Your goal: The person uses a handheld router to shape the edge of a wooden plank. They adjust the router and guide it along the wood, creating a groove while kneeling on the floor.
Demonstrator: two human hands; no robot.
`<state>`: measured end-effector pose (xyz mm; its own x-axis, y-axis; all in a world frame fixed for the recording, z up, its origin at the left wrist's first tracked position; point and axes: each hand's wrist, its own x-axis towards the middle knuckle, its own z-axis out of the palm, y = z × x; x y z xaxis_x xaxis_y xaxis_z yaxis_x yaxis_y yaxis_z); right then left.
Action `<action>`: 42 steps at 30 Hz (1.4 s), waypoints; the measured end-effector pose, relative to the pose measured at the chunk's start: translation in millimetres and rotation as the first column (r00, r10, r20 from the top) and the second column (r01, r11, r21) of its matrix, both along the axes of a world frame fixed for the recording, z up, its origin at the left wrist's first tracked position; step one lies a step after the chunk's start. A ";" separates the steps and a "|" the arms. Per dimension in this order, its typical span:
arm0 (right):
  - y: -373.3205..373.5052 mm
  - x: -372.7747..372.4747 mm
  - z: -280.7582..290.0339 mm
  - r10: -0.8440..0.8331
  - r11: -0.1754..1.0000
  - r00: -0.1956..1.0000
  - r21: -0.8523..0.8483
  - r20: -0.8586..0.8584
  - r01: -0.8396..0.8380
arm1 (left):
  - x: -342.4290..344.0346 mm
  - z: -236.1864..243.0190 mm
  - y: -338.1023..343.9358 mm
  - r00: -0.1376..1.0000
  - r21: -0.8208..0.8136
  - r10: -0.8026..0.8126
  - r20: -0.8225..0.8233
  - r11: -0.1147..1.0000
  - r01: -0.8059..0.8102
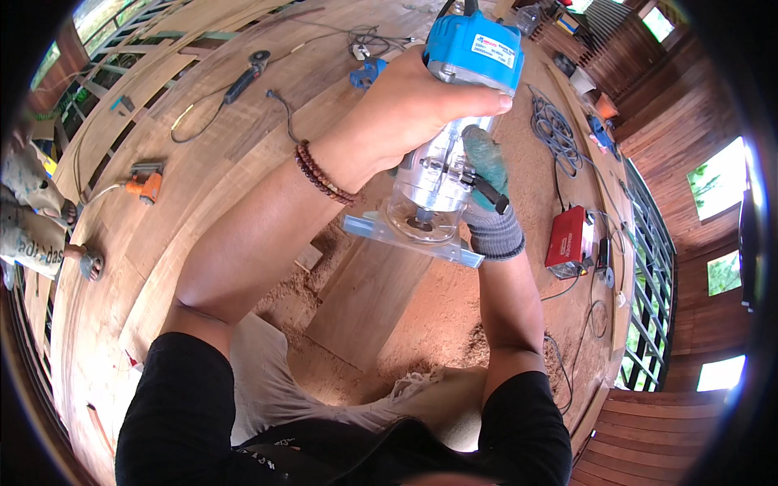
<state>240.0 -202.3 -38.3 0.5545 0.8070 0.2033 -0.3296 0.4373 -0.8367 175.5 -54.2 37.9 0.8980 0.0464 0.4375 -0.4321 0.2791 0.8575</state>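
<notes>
A blue trim router [476,55] with a clear plastic base is held up in front of me, its flat base plate [369,228] tilted. My left hand [417,101], bare with a beaded bracelet at the wrist, wraps around the motor body just under the blue cap. My right hand [489,174], in a grey and green glove, closes on the router's lower part beside a black clamp lever [491,194]. Some of its fingers are hidden behind the base. Below lies a flat wooden board [365,300] on the sawdust-covered floor, between my legs.
A red machine [570,239] and coiled grey cable [555,134] lie to the right. An angle grinder [245,77], an orange power tool [146,185] and a blue tool [369,73] sit on planks at left and ahead. Another person's foot [91,264] shows at far left.
</notes>
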 end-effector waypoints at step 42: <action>10.8 -1.4 9.8 0.287 0.954 0.954 0.119 -0.084 -0.276 | 9.5 -1.2 17.5 0.965 0.003 -0.077 -0.250 0.997 0.080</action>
